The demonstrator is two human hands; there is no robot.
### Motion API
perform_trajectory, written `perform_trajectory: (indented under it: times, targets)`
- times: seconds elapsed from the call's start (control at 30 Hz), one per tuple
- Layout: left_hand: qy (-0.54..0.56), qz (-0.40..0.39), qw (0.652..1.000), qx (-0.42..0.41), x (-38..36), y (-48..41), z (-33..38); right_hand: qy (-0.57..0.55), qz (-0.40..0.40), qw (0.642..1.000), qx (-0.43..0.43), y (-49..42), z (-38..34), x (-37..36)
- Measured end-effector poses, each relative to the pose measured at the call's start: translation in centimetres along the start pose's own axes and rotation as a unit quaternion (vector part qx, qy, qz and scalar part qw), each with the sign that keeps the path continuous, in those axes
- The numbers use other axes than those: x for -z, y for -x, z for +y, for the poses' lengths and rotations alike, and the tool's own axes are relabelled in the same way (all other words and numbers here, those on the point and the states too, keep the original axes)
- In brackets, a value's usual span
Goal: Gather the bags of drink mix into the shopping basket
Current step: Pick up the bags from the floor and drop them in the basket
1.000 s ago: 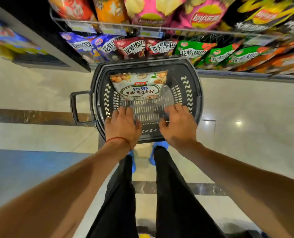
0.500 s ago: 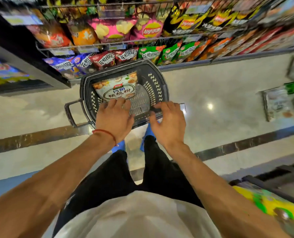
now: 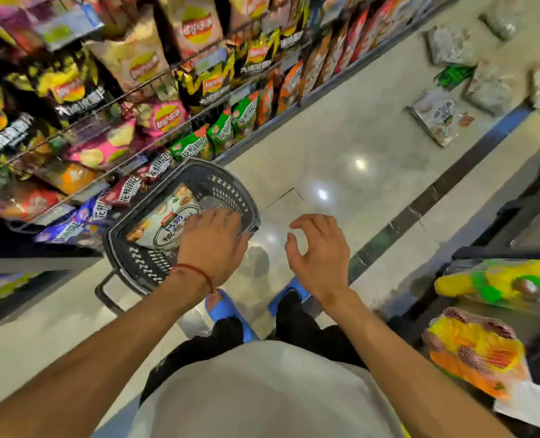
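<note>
A dark plastic shopping basket (image 3: 230, 182) stands on the floor beside the snack shelves. A white drink mix bag (image 3: 163, 223) with a nut picture lies inside it. My left hand (image 3: 213, 245) lies across the basket's near rim, fingers stretched onto the bag and thumb outside the rim; whether it grips the rim is unclear. My right hand (image 3: 319, 251) hovers over the bare floor to the right of the basket, fingers apart and curled, holding nothing. Another drink mix bag (image 3: 437, 120) lies on the floor at the far right, with more blurred bags (image 3: 490, 86) beyond it.
Wire shelves of chip bags (image 3: 155, 90) run along the left side of the aisle. A low dark shelf with yellow packets (image 3: 496, 279) stands close on my right. Polished floor (image 3: 341, 147) stretches between them. My blue sandals (image 3: 227, 311) are just behind the basket.
My view has swung to the right, bringing the floor bags into sight. My right hand has left the basket rim and moved right over the floor. My left hand stays on the basket.
</note>
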State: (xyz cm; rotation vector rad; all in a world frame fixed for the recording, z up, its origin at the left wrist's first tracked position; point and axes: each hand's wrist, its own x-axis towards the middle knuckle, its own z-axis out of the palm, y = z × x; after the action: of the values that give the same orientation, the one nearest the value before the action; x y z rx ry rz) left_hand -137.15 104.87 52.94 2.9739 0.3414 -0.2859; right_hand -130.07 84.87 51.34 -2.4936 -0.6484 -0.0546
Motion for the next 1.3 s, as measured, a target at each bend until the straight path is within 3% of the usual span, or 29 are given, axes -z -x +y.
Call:
perform_trajectory:
  times: [0.17,0.5,0.8,1.1,1.3]
  targets:
    - [-0.038,-0.002,0.996,-0.081,1.4,-5.8,8.1,0.025,0.032,0.998,-0.05,-1.9,7.5,4.4]
    - [-0.057,0.015,0.987,-0.151,2.8,-18.2,26.2,0.063,0.048,0.986,-0.148,-6.2,24.4,14.8]
    - [-0.069,0.039,0.963,-0.257,4.4,-30.9,38.6,0.097,0.125,0.962,-0.223,-12.0,36.3,21.6]
    - [-0.065,0.045,0.947,-0.311,5.3,-49.9,49.9,0.127,0.11,0.951,-0.261,-25.6,50.3,28.8]
    - [-0.068,0.038,0.937,-0.341,8.4,-61.5,56.3,0.157,0.151,0.938,-0.268,-35.1,58.9,33.0]
